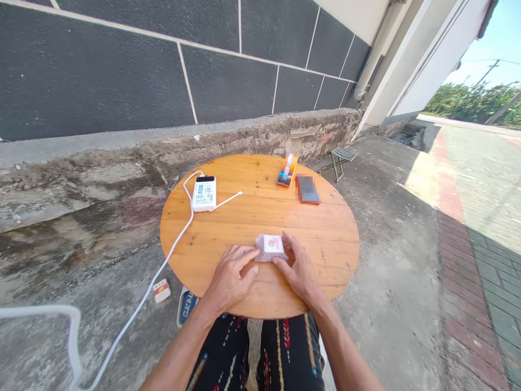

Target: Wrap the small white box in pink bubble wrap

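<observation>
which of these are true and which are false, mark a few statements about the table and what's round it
1. Both the left hand and the right hand are at the small wrapped packet. True.
2. The white power bank is on the right side of the table. False: the white power bank is on the left side of the table.
3. A white cable runs down past the table's left edge. True.
4. The folding stool is on the tabletop. False: the folding stool stands on the ground, beyond the table to the right.
5. The orange box is in the left hand. False: it lies at the far side of the table.
</observation>
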`<state>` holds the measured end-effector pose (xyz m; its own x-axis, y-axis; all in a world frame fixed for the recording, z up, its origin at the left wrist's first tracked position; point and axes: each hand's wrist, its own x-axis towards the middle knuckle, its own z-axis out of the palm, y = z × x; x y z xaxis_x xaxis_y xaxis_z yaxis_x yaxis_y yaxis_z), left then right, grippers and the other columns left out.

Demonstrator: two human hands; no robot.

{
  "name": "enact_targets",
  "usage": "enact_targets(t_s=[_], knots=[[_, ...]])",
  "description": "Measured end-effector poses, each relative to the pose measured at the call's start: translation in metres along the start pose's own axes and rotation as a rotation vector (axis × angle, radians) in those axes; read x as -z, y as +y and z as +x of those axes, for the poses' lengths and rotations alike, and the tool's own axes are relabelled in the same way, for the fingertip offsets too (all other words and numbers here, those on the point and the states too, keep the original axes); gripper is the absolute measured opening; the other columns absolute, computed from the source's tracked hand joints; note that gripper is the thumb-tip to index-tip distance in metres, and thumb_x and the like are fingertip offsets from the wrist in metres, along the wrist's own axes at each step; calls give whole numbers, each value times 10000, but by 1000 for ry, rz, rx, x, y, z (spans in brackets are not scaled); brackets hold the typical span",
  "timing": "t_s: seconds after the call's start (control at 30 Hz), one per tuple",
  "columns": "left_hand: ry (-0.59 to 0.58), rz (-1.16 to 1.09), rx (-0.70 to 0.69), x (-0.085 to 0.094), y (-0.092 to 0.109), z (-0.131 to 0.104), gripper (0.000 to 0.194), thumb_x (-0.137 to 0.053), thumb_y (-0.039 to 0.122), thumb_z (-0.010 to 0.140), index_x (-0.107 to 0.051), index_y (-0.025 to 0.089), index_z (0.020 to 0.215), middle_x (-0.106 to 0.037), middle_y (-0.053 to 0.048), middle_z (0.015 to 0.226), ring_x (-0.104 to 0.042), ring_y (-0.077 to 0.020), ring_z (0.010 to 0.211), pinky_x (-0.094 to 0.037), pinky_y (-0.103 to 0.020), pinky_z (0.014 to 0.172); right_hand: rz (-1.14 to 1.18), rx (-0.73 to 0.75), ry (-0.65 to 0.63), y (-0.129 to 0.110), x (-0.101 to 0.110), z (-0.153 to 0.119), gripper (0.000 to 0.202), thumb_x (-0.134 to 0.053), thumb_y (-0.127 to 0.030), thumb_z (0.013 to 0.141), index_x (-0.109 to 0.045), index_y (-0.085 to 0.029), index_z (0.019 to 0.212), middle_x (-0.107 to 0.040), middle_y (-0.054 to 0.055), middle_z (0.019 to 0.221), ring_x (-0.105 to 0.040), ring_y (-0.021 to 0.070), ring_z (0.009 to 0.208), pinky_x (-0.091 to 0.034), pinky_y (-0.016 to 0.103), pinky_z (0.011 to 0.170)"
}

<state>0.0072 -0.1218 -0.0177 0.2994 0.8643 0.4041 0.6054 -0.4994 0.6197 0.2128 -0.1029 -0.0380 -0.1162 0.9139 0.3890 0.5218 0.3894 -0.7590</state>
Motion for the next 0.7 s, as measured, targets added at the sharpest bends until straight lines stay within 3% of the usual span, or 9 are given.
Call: enact_targets(t_s=[0.13,0.23,0.7], knots=[[47,-23,52,2,4,0,364,-537,155,805,-574,186,1166,-635,-62,1100,-552,-215,1050,-449,-375,934,-36,-4,13,1,-1,0,625,-621,-332,823,-384,-224,1391,-568,120,1279,-548,276,1151,-412,488,999],[70,-50,75,4,7,0,269,-543,140,782,-596,188,1041,-644,-51,1040,-570,-207,1012,-462,-351,907,-46,0,7,0,-1,0,626,-620,-335,827,-378,-222,1393,-569,123,1275,-547,277,1150,-409,493,999],[84,-94,38,5,6,0,90,-533,124,791,-580,186,835,-618,-34,887,-569,-183,891,-462,-327,827,-62,6,0,0,0,0,607,-609,-334,830,-387,-222,1384,-558,124,1291,-535,277,1169,-412,491,1002]])
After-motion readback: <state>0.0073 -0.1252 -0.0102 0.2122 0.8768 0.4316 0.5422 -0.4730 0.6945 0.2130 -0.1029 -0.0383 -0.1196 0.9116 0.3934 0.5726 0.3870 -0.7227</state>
